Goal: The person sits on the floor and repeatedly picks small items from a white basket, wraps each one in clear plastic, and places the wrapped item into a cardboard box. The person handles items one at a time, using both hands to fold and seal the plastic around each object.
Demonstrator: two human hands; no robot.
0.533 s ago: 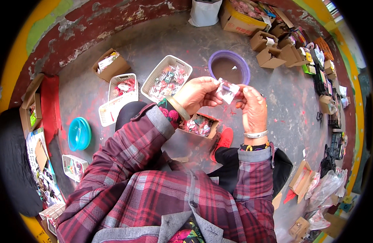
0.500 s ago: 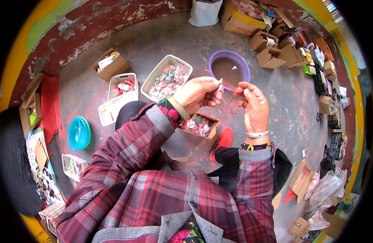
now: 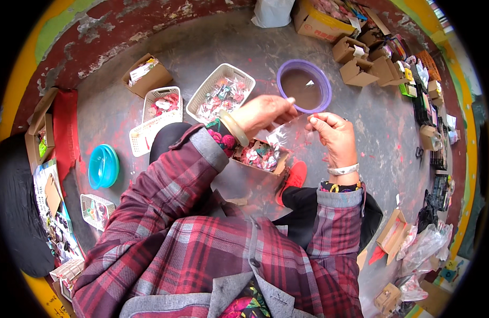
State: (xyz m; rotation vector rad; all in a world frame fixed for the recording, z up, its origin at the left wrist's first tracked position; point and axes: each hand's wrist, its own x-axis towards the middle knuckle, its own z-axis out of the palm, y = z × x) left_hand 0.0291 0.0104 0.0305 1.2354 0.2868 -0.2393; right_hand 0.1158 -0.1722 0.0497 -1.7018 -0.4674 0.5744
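Baskets and boxes ringing a seated person on a paint-spattered floor.

Purple bowl [image 3: 304,85] sits just beyond the hands, a white basket of wrapped pieces [image 3: 221,93] to its left, a small cardboard tray of trinkets [image 3: 259,157] below them; nothing blocks the hands. Left hand [image 3: 263,111] and right hand [image 3: 334,137] each pinch, fingertips closed, an edge of a clear, crinkly plastic bag [image 3: 289,135] stretched between them above the tray.
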